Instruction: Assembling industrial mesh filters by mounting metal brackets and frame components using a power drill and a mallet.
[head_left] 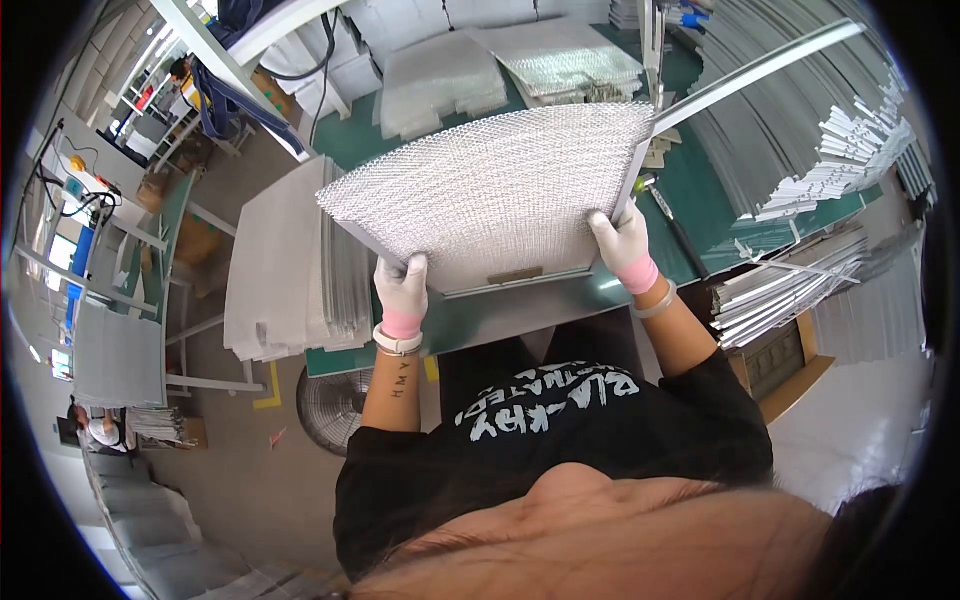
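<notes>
Gripping the mesh panel (490, 190) at its near edge, the fingers of the left hand (402, 288) and right hand (622, 238) are closed on its two lower corners. The panel is held tilted over the green desk (700, 190), centre frame. Step in hand appears to be handling one framed panel; a stack (285, 265) lies left.

Green-topped workbench (700, 190), grey concrete floor (240, 470), floor fan (330, 405), metal shelving (120, 290)
</notes>
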